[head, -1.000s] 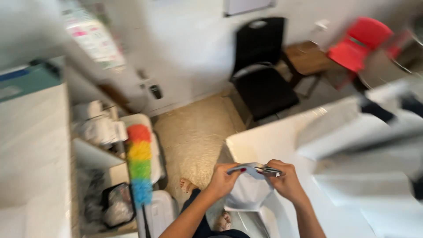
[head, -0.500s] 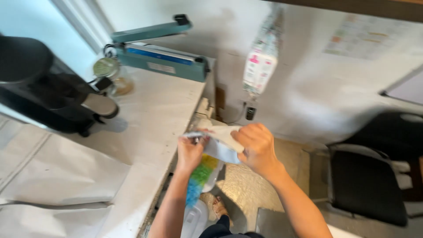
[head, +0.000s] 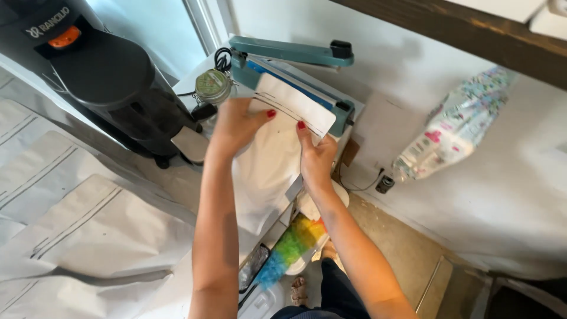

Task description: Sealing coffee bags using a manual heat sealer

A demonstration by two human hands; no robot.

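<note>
The white pouch [head: 269, 153] is lying at the centre of the frame, its top edge resting across the teal heat sealer [head: 289, 77] in the upper middle. It looks light, thin and floppy, likely slick, so pinching it near the upper corners seems the safest hold. The left hand [head: 233, 127] is pinching its upper left part; the right hand [head: 316, 159] is pinching the right edge, both grips closed on it. A black machine [head: 112, 82] is standing on the desk [head: 177, 289] at upper left.
</note>
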